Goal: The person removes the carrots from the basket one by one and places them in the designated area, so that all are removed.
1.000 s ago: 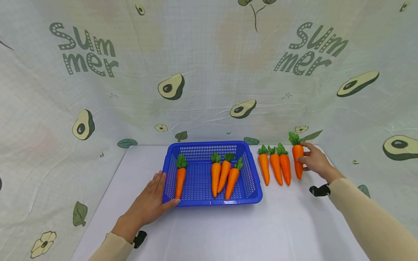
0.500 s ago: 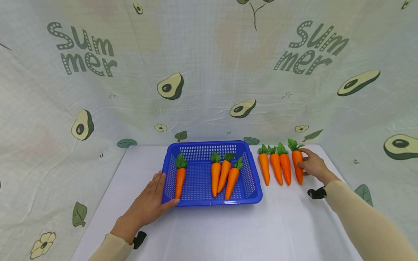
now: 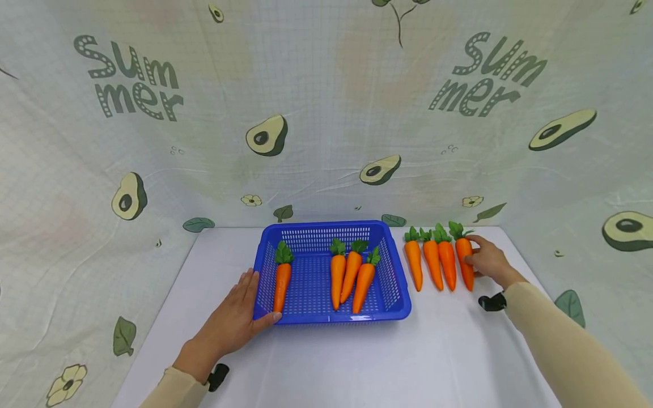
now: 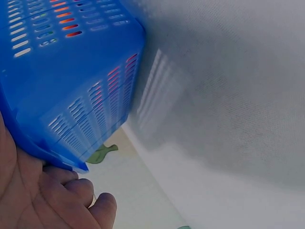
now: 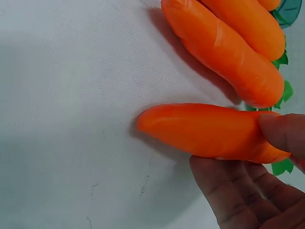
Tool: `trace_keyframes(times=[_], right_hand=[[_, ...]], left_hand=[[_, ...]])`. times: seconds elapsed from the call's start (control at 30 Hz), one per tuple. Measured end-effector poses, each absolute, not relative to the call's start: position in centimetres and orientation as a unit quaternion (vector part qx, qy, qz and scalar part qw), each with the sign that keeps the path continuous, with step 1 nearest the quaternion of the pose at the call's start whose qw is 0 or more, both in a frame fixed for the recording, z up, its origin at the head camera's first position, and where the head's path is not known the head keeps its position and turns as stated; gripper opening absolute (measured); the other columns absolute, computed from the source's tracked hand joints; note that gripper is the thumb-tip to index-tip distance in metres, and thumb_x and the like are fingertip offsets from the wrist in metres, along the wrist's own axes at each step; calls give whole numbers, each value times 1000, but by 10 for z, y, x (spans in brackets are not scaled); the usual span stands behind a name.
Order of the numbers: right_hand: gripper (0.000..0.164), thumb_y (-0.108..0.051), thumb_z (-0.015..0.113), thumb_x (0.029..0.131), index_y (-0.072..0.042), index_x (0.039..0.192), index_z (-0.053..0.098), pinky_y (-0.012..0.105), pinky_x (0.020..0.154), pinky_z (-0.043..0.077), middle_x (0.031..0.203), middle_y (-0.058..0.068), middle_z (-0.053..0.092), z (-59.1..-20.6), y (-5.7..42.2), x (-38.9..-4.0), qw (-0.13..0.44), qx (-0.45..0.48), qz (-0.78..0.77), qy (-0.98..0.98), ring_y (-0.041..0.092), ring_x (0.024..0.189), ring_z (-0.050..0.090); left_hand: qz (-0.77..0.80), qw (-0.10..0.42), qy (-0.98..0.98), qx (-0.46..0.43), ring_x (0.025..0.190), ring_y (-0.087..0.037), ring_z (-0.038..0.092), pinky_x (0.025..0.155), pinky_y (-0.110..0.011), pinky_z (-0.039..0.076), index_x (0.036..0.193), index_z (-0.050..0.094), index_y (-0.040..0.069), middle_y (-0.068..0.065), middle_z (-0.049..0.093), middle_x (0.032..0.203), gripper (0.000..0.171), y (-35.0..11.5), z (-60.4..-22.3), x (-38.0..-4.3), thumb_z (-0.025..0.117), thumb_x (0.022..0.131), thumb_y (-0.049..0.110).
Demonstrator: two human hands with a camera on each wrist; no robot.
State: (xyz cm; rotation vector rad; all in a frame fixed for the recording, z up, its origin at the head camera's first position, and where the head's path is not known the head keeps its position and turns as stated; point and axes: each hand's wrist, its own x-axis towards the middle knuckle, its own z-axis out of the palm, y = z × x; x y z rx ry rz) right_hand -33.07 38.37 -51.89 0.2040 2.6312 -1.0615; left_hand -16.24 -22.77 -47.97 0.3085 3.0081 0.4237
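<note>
My right hand [image 3: 491, 262] pinches an orange carrot [image 3: 463, 260] with green leaves between thumb and fingers, at the right end of a row of carrots. In the right wrist view, this carrot [image 5: 200, 130] lies against the white cloth, its tip apart from the neighbouring carrot [image 5: 228, 57]. My left hand [image 3: 229, 320] rests on the left front corner of a blue plastic basket [image 3: 331, 318], fingers straight along its side and thumb on the front rim. Inside, one carrot [image 3: 282, 286] lies at the left and three, including this carrot [image 3: 336, 280], at the right.
Right of the basket, three more carrots, among them this one [image 3: 414, 265], lie side by side with leaves toward the back. A white table [image 3: 357, 368] carries everything. Behind stands a cloth backdrop [image 3: 326, 113] printed with avocados.
My right hand has brought the carrot down and slightly toward me, onto the table at the end of the row. The left hand and the basket have stayed in place.
</note>
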Motion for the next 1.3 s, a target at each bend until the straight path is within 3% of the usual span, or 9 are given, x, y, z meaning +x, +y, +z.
trace_keyframes(times=[0.5, 1.13, 1.3], right_hand=[[79, -10, 62, 98, 4, 164, 21, 42, 75, 67, 148, 46, 40, -521, 384, -329, 153, 66, -359, 918, 41, 103, 68], [67, -11, 63, 100, 8, 157, 34, 38, 70, 66, 139, 45, 50, -525, 385, -325, 121, 61, -335, 932, 30, 87, 73], [64, -12, 61, 101, 7, 157, 36, 39, 77, 65, 138, 43, 52, -526, 384, -327, 120, 71, -312, 940, 34, 92, 70]], left_hand=[[144, 45, 984, 98, 161, -46, 18, 124, -63, 30, 167, 13, -2, -25, 13, 175, 113, -228, -480, -162, 61, 96, 70], [146, 41, 983, 100, 161, -46, 19, 125, -62, 29, 167, 14, -4, -26, 15, 175, 113, -227, -479, -163, 61, 96, 70], [149, 43, 983, 98, 161, -46, 19, 124, -62, 30, 167, 14, -3, -25, 14, 175, 112, -228, -480, -163, 62, 96, 70]])
